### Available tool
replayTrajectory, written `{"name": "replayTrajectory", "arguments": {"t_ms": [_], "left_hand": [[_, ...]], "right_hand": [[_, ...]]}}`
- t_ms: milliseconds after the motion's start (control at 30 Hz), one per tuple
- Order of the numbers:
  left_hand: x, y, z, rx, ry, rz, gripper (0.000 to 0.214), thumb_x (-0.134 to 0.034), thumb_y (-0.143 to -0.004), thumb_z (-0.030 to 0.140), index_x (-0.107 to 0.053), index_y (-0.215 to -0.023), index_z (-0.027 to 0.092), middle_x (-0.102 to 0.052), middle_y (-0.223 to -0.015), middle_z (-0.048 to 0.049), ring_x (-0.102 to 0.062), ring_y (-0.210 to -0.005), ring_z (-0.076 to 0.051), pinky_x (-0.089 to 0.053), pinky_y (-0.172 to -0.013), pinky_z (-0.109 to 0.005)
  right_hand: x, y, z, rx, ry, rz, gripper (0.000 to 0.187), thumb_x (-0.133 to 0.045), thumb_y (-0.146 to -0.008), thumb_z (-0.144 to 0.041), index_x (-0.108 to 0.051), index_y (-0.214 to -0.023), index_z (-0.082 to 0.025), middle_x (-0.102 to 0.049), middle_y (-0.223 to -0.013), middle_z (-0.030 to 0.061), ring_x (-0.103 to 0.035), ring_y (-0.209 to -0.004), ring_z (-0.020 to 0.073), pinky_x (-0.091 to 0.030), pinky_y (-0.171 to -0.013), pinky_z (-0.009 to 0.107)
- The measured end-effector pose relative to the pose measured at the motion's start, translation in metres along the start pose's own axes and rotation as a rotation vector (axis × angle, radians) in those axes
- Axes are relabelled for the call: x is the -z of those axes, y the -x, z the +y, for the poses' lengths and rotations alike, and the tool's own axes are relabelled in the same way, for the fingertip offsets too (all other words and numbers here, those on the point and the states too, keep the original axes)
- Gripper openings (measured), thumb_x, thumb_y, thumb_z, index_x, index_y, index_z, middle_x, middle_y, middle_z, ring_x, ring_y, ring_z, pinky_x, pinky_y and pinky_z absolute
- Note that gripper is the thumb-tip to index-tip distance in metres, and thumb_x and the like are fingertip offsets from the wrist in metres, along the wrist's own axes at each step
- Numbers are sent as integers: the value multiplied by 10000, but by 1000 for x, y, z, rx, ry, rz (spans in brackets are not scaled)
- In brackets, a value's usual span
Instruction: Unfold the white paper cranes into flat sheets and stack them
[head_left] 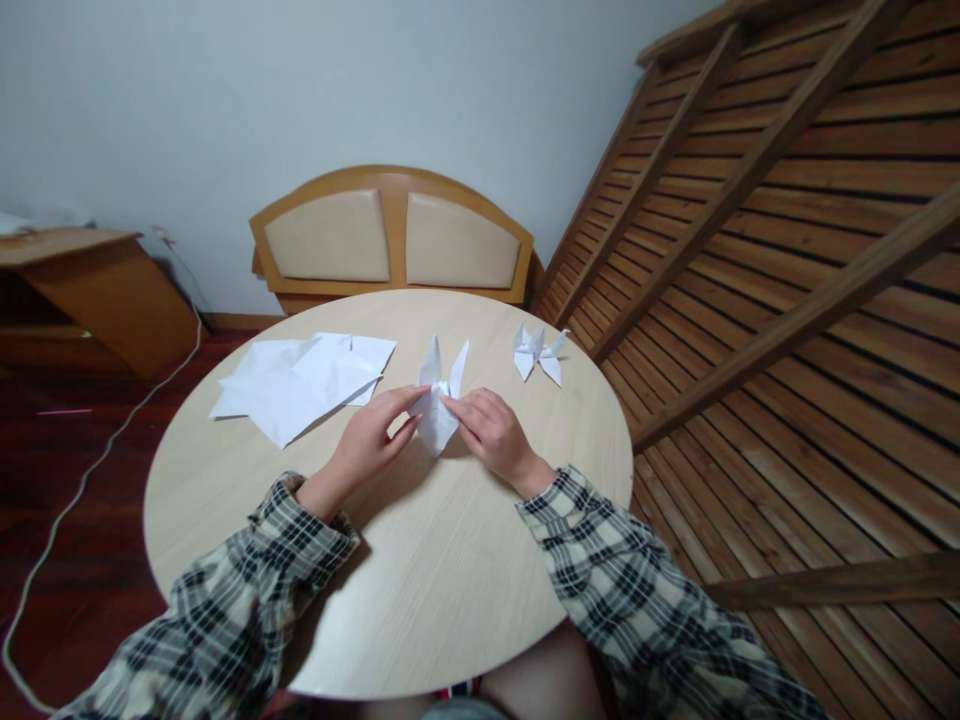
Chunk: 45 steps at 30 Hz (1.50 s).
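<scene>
Between my two hands, just above the middle of the round table [450, 560], is a white folded paper crane [437, 430] with pointed flaps sticking up and one pointing down toward me. My left hand [373, 428] pinches its left side between thumb and fingers. From the right, my right hand [495, 430] has its fingers pressed together on the crane near its centre. My fingertips hide part of the folds. Two finished-looking paper cranes [538, 352] stand close together at the table's far right.
Several loose white paper sheets [300, 385] overlap at the table's left. A wooden headboard with cream panels [326, 237] rises behind the table. Wooden slats [750, 330] lean along the right. A pale cable [90, 465] runs over the floor beside a wooden desk [142, 290].
</scene>
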<state>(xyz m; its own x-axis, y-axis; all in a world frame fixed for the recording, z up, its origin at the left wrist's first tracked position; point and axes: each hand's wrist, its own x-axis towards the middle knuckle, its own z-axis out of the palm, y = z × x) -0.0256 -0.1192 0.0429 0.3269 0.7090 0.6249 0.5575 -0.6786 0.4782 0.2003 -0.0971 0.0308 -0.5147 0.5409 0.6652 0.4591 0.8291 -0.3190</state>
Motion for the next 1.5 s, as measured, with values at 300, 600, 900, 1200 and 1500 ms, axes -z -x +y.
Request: {"name": "replayTrajectory", "arguments": {"t_ms": [300,600,900,1200,1500], "left_hand": [[-3,-1,8,125,248,174,409,-593,-928,302,-580,-1337,289,-557,-1345,-95,-530,-1257,-241,-472,-1060,-454],[-13,-2,5,301,488,347,419,-626,-897,300,-605,-1316,288,-549,-1342,-81,-585,-1178,-222,-522,-1021,-417],[-22,0,-9,522,769,404,471,-655,-867,331,-594,-1317,205,-657,-1244,-123,-642,-1144,-232,-489,-1069,-455],[-11,-1,-26,302,335,491,380,-606,-868,219,-641,-1244,253,-601,-1277,-81,-616,-1092,-211,-535,-974,-420],[4,-1,-28,177,-189,408,225,-620,-911,281,-715,-1112,250,-629,-990,-55,-585,-870,-203,-499,-810,-391]], "right_hand": [[-1,-1,6,-59,131,143,504,-435,-961,-175,-500,-1443,-311,-630,-1019,87,-564,-997,271,-479,-966,491],[-15,-5,13,-416,-203,367,424,-513,-912,-218,-570,-1332,-248,-647,-1115,92,-572,-819,190,-533,-820,402],[-32,-2,31,-800,-917,406,578,-601,-872,-306,-466,-1431,-245,-692,-1052,60,-649,-902,173,-534,-902,383],[-26,-2,28,-583,-701,311,470,-546,-919,-292,-542,-1383,-216,-654,-1282,103,-632,-1140,186,-503,-1038,409],[-20,2,38,-524,-418,365,273,-597,-855,-192,-729,-1091,-233,-707,-1125,82,-652,-1029,212,-525,-968,447]]}}
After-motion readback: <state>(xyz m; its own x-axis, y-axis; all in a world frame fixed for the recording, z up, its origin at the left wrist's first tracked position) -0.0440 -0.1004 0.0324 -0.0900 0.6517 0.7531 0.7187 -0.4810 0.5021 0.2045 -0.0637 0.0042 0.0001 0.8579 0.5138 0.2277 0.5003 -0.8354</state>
